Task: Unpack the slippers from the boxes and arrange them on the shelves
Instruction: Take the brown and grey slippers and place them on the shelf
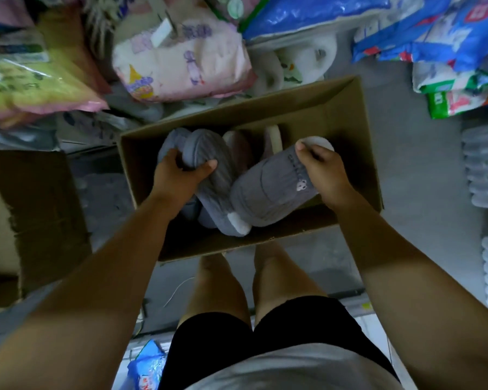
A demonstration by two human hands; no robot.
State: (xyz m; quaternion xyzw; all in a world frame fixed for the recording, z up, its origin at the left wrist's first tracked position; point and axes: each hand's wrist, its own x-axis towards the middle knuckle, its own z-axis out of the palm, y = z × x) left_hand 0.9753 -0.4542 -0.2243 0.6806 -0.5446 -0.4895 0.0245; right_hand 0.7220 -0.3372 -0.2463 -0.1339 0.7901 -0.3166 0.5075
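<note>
Grey floor [406, 170] — plastic packs [181, 54] around box [359, 142]

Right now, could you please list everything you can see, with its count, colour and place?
open box: one, brown, centre, on the floor
grey slippers: at least two, grey, in the open box, one in each hand
pink slipper: one, pink, in the open box behind the grey ones
second box: one, brown, far left
pink-and-white pack: one, beyond the open box
blue packs: several, blue, top right
yellow-green pack: one, top left
clear packs: a stack, clear, right edge
shorts: one pair, black, bottom
left hand: grips a grey slipper
right hand: grips another grey slipper
</note>
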